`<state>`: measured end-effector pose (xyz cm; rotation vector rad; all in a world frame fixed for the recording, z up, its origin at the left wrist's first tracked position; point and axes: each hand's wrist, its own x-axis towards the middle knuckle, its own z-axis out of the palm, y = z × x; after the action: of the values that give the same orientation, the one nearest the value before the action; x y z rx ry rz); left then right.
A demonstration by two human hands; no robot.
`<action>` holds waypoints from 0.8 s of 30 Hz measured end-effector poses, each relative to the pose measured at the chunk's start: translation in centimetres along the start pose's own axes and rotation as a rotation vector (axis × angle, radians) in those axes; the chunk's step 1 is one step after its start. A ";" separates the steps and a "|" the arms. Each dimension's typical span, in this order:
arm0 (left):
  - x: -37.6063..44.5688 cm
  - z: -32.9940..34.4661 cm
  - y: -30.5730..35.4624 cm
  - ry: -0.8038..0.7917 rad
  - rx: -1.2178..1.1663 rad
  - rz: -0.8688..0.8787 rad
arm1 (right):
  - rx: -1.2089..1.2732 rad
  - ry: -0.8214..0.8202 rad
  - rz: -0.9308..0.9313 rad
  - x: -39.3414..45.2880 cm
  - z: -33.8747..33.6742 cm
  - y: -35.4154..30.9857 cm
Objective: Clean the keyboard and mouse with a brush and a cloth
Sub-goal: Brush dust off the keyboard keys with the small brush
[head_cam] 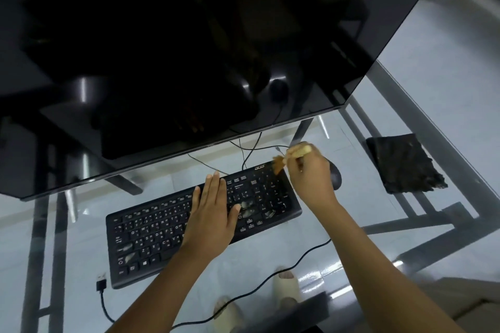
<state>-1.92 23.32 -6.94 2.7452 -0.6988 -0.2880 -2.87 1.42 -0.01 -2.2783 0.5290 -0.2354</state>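
A black keyboard (151, 235) lies slanted on the glass desk (351, 224). My left hand (213, 211) rests flat on its middle keys, fingers spread. My right hand (311, 173) grips a small brush (286, 158) with a pale handle; its brown bristles touch the keyboard's far right corner. A black mouse (335, 174) sits just right of the keyboard, partly hidden behind my right hand. A dark folded cloth (403, 163) lies on the glass further right.
A large dark monitor (189, 48) leans over the far side of the desk, above the keyboard. A loose black USB cable (101, 284) runs along the near edge. Feet in pale slippers (286, 286) show through the glass, and grey frame bars cross beneath.
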 end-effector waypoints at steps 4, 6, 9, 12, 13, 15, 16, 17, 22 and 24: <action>0.5 0.0 -0.1 -0.002 0.007 0.022 | 0.028 -0.304 0.006 -0.5 -0.5 1.0; 0.7 0.0 0.2 -0.002 -0.009 0.030 | -0.067 -0.180 -0.036 -0.7 -0.7 1.7; 1.2 -0.2 0.8 -0.002 -0.004 0.047 | 0.042 -0.073 0.034 -0.9 -1.4 2.6; 1.5 -0.2 1.4 -0.022 0.010 0.077 | 0.016 -0.216 0.073 -1.6 -1.1 2.9; 1.7 -0.1 1.7 -0.028 0.008 0.087 | -0.017 -0.105 0.063 -1.7 -1.3 3.0; 2.0 -0.1 2.4 -0.029 -0.001 0.103 | 0.019 0.015 0.031 -1.5 -1.8 3.4; 2.2 -0.1 2.6 -0.023 -0.003 0.112 | 0.047 -0.056 0.030 -1.4 -2.0 3.5; 2.4 0.0 2.7 -0.018 -0.005 0.120 | 0.042 -0.176 0.038 -1.6 -1.9 3.5; 2.3 0.1 2.7 -0.011 0.005 0.114 | -0.004 0.039 -0.002 -1.5 -2.3 3.3; 1.8 0.0 2.3 -0.008 0.018 0.105 | 0.029 -0.132 0.004 -1.1 -2.1 2.6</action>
<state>-1.36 20.47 -6.44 2.7138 -0.8485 -0.2709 -5.27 -1.05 -0.44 -2.2465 0.4584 -0.0891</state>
